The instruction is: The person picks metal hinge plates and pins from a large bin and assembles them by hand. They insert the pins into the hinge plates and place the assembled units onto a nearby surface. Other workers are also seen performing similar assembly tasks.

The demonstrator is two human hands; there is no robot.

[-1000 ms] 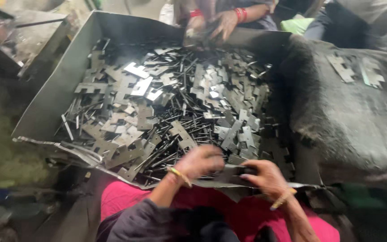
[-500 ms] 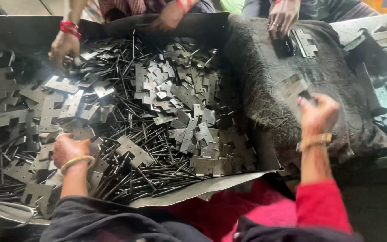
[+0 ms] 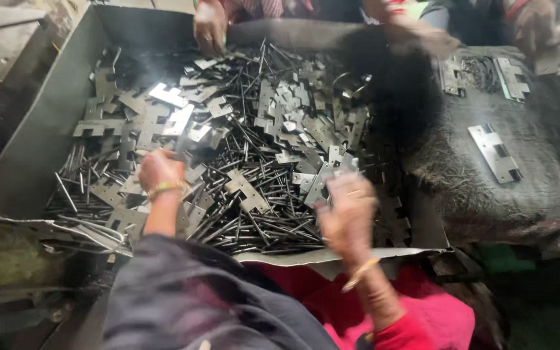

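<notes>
Hundreds of thin metal pins (image 3: 254,214) and flat notched plates (image 3: 163,123) lay heaped in the grey metal tray (image 3: 40,136). At its near-left, the left hand (image 3: 158,170) rested curled on plates, grip unclear. Near-centre, the right hand (image 3: 348,210) hovered blurred, contents indiscernible. Parts looked stiff, light, sharp-edged; best pinched by flat faces.

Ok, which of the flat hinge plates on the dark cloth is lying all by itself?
The pale hinge plate lying aslant mid-cloth; the other plates cluster near the far edge of the dark cloth.

Heaped grey hinge plates (image 3: 163,129), pins (image 3: 254,214)
</notes>
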